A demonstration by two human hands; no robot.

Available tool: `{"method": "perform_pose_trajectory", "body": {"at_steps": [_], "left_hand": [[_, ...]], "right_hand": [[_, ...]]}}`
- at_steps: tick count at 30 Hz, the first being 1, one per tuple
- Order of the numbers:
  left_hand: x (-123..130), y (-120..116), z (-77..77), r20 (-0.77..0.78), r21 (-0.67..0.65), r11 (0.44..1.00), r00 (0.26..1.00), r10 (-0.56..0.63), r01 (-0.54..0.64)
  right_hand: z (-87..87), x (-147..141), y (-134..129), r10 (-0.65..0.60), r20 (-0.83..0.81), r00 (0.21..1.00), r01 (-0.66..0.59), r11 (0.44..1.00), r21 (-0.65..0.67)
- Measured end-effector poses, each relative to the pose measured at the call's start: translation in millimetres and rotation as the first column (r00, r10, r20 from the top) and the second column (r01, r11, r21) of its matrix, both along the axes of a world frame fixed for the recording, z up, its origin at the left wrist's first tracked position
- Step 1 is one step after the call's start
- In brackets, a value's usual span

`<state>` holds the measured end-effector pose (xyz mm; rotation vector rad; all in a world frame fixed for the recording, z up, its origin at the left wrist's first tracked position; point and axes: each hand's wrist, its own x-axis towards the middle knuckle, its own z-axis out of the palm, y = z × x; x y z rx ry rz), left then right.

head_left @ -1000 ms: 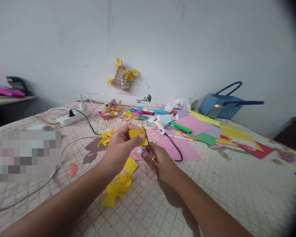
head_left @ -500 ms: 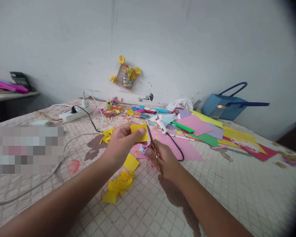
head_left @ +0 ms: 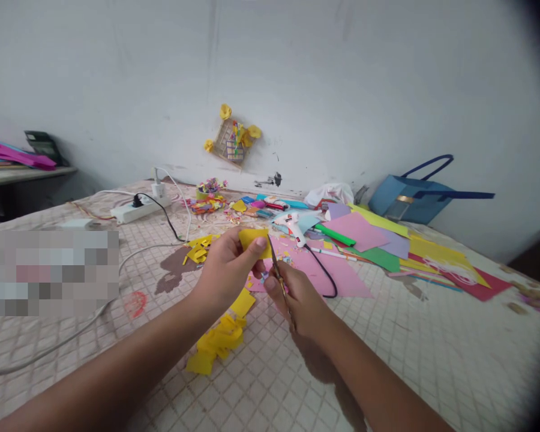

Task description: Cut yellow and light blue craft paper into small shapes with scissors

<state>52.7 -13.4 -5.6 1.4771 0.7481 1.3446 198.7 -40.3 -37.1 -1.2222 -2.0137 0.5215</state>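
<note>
Between thumb and fingers, my left hand (head_left: pixel 229 264) pinches a small piece of yellow paper (head_left: pixel 254 241). My right hand (head_left: pixel 299 294) is wrapped round a pair of scissors (head_left: pixel 278 271), whose blades point up and away, against the paper's right edge. Whether the blades are fully closed is hard to make out. Below my hands, several yellow paper pieces (head_left: pixel 220 337) lie in a loose heap on the quilted cover. More yellow cuttings (head_left: pixel 200 248) rest just beyond my left hand. Pink paper (head_left: pixel 337 270) strewn with small scraps lies behind the scissors.
A white glue gun (head_left: pixel 292 227) with a black cord sits past my hands. Coloured sheets (head_left: pixel 364 231) spread to the right, near a blue bag (head_left: pixel 411 195). At left are a power strip (head_left: pixel 139 210) and a white cable (head_left: pixel 126 261). A decorated wall hanging (head_left: pixel 228 143) is at the back.
The scissors' blades have come closer together at the paper's right edge. My left hand still grips the paper, which has tilted slightly. The whole view has shifted a little.
</note>
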Motion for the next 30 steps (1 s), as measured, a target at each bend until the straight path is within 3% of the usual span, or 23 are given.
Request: {"method": "perform_pose_trajectory", "body": {"at_steps": [5,15,26,30], "left_hand": [[2.4,-2.1,-1.3,-0.011,-0.015,1.000,1.000,-0.009,0.009],[2.0,-3.1,0.4,0.162,-0.114,0.972,0.969,-0.185,0.204],[3.1,-5.1,3.0,0.191,-0.146,0.947,0.947,-0.259,0.288],[2.2,-3.9,2.8,0.196,-0.162,0.926,0.931,-0.309,0.341]], "right_hand": [[0.5,0.9,0.8,0.004,-0.016,1.000,-0.004,1.000,-0.016],[4.4,4.5,3.0,0.027,0.030,0.999,-0.028,0.999,0.031],[3.0,13.8,10.2,-0.052,0.188,0.981,0.020,0.986,0.165],[4.4,18.0,12.7,-0.142,0.235,0.961,0.094,0.975,0.203]]}}
